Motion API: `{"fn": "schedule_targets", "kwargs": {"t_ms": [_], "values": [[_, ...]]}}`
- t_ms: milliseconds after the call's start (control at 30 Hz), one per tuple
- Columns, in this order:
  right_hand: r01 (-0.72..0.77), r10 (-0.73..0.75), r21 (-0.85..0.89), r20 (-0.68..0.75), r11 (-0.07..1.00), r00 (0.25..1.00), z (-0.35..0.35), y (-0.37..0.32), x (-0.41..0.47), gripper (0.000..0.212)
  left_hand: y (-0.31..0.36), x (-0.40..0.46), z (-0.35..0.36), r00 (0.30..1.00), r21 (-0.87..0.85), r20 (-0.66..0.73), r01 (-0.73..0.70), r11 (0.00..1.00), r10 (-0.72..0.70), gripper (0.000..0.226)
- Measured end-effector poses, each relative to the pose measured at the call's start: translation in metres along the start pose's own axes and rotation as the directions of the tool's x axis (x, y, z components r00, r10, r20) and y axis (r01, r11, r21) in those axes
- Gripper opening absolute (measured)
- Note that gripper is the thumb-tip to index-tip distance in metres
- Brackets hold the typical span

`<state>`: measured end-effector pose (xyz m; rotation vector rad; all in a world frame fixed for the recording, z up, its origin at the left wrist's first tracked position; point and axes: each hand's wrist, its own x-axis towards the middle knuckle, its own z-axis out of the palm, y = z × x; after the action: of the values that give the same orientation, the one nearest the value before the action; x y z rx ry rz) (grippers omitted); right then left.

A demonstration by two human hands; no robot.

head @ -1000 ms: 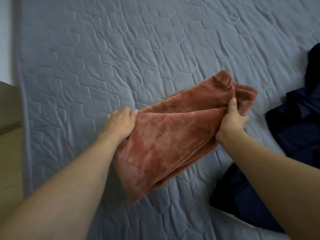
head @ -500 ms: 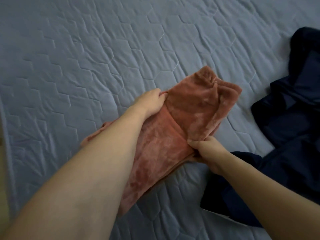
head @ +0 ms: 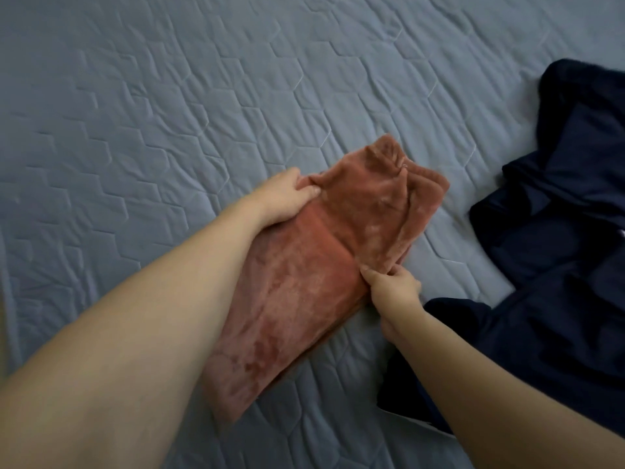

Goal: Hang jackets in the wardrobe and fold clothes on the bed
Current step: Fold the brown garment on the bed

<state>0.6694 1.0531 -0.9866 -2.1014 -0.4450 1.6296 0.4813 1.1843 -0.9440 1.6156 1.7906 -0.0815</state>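
Left hand (head: 284, 198) fingers (head: 309, 191) curled, pinching the far-left edge of the rust-orange plush fleece garment (head: 304, 282) at the fold line. Right hand (head: 394, 286) fingers (head: 373, 274) curled too, pinching the garment's right edge where the upper flap folds back over the lower part. Both forearms reach in from the near side; the left one lies across the garment's left edge and hides part of it.

Garment lies flat on the grey-blue quilted bed cover (head: 169, 113) with a stitched hexagon pattern, long axis running from near-left to far-right. Its far end is doubled back over itself, bunched and wrinkled at the top corner; the near end is smooth, one layer or more, cannot tell.

Right of the garment, apart from its far end, a dark navy crumpled garment (head: 558, 231) spreads over the bed; its near part sits just beside the right wrist and runs under the right forearm.
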Motion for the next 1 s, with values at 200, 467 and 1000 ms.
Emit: {"fn": "schedule_targets", "kwargs": {"t_ms": [200,467,1000], "values": [[-0.084,0.138,0.264,-0.193,0.961,0.971,0.022,0.005,-0.026,0.067,-0.045,-0.029,0.003,0.988,-0.219,-0.012,0.146,0.965,-0.152,0.071],[-0.326,0.166,0.400,0.384,0.856,0.908,0.078,0.068,-0.101,0.057,-0.149,-0.118,-0.015,0.949,-0.019,0.196,0.257,0.966,-0.248,0.073],[-0.671,0.436,0.207,0.619,0.712,0.653,0.204,0.194,-0.281,0.044,-0.317,-0.357,-0.025,0.748,-0.303,0.294,0.663,0.684,-0.594,0.015]]}}
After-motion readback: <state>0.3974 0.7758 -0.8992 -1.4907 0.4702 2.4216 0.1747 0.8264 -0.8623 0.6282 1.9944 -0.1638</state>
